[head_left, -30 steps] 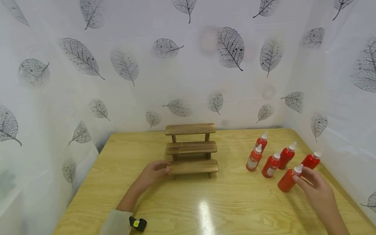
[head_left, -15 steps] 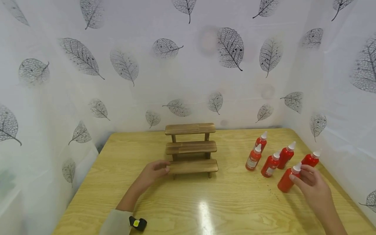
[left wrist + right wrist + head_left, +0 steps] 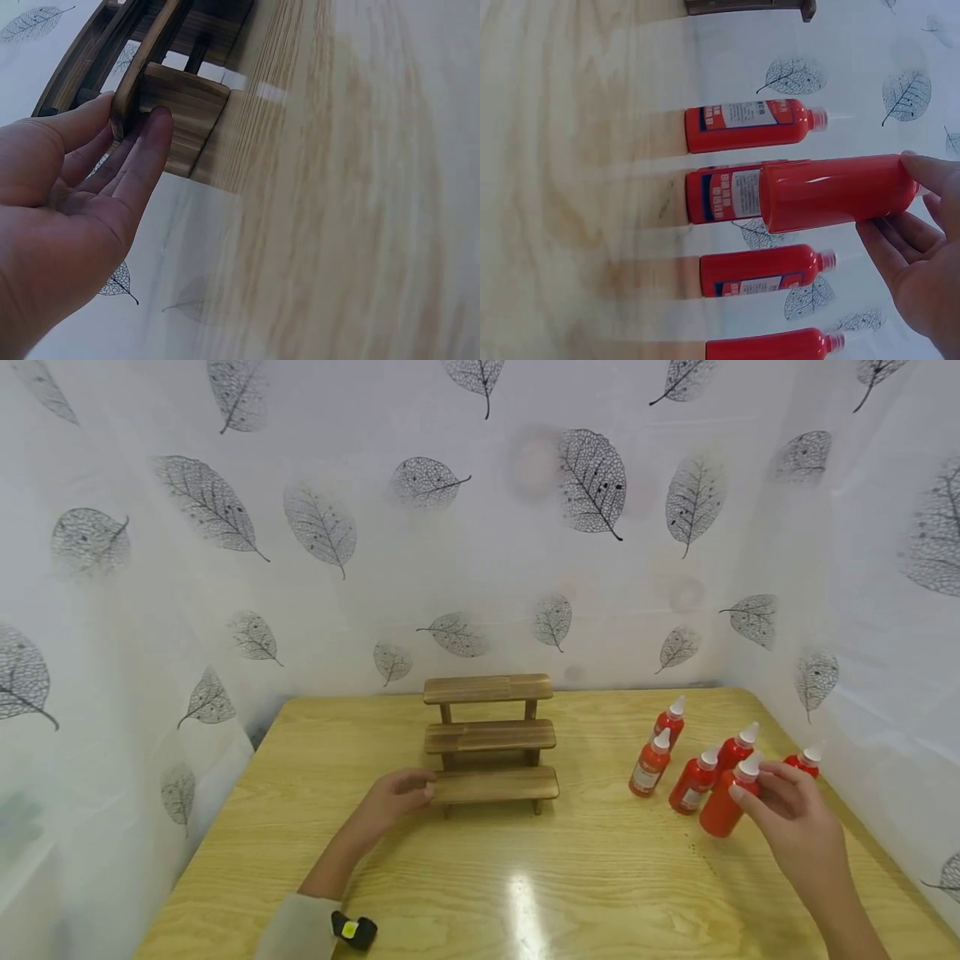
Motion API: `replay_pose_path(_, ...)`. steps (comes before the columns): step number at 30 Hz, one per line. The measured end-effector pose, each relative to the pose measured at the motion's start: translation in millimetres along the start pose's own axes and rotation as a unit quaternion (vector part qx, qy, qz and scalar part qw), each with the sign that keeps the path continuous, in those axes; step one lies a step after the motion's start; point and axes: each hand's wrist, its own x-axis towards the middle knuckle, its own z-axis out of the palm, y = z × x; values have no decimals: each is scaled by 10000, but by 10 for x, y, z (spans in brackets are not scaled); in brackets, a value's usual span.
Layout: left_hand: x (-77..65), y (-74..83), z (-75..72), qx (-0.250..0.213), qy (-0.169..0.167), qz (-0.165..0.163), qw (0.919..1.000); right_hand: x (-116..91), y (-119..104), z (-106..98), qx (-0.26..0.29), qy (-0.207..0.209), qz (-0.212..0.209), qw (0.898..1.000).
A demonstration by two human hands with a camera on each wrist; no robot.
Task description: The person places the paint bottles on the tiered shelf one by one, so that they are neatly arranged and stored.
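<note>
In the head view, a three-tier wooden display stand (image 3: 491,737) stands at the middle of the table. My left hand (image 3: 392,806) pinches the left end of its lowest shelf, thumb above and fingers below, as the left wrist view shows. To the right, my right hand (image 3: 797,827) grips a red squeeze bottle (image 3: 726,806) near its white nozzle cap. In the right wrist view that red bottle (image 3: 840,191) is lifted, its base raised beyond those of the standing bottles. Its cap is mostly hidden behind the thumb and fingers.
Several similar red bottles stand close by, including a labelled front-left bottle (image 3: 648,768), another beside the held one (image 3: 692,787), and one behind the right hand (image 3: 804,762). A leaf-patterned white curtain (image 3: 480,568) borders the wooden table (image 3: 420,893).
My right hand has raised the red bottle off the table and moved it slightly back and left, towards the other bottles. The left hand stays on the stand.
</note>
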Motion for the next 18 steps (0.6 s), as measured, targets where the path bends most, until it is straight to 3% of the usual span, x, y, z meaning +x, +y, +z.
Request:
replay_pose_path(7, 6, 33, 1, 132, 77, -19, 9999, 70, -329, 111, 353, -217, -196, 9990)
replay_pose_path(18, 12, 31, 11, 41, 164, -47, 9998, 212, -755, 528, 637, -757, -464, 9940)
